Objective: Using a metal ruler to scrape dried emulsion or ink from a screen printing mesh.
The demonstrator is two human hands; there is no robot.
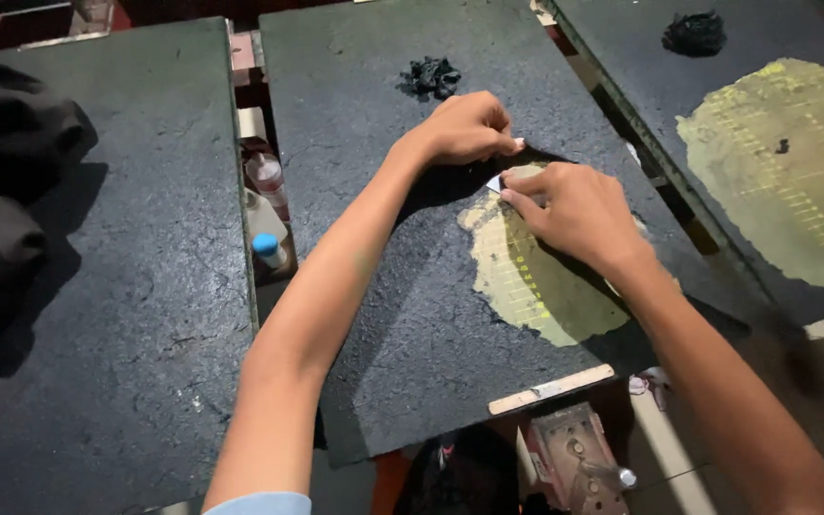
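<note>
Here, left of the middle black board (374,315), a blue-capped white bottle (269,250) and a red-labelled clear one (267,177) stand in the gap. Both the left hand (464,129) and right hand (574,210) pinch a small white slip (495,182) at the top edge of the board's yellowish patch (526,286).

three dark rough boards (126,315) lie side by side with narrow gaps between; in the left gap stand plastic bottles (267,215); dark cloth (2,172) heaps at the left board's left edge; light is dim and warm
</note>
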